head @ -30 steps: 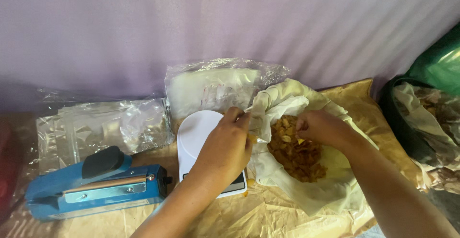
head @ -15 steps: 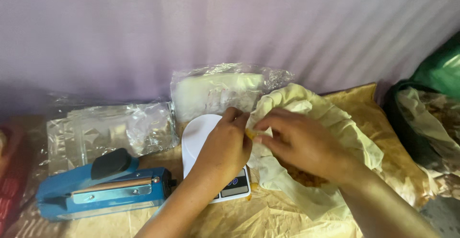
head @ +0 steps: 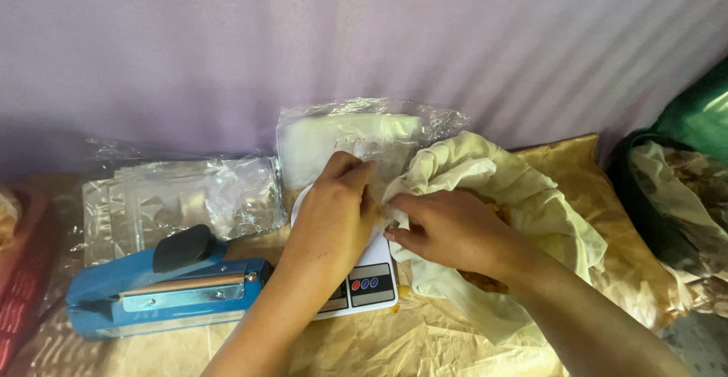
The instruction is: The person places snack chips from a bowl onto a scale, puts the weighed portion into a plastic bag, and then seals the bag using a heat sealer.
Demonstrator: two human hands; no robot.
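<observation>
A blue sealer (head: 163,290) is set near the worktop's front left corner. Over the white scale (head: 362,278) a small clear bag (head: 377,166) is pinched by the left hand (head: 334,221) and right hand (head: 447,229) — beside the big pale bag (head: 516,187). Clear bags (head: 182,199) are piled at the back edge.
</observation>
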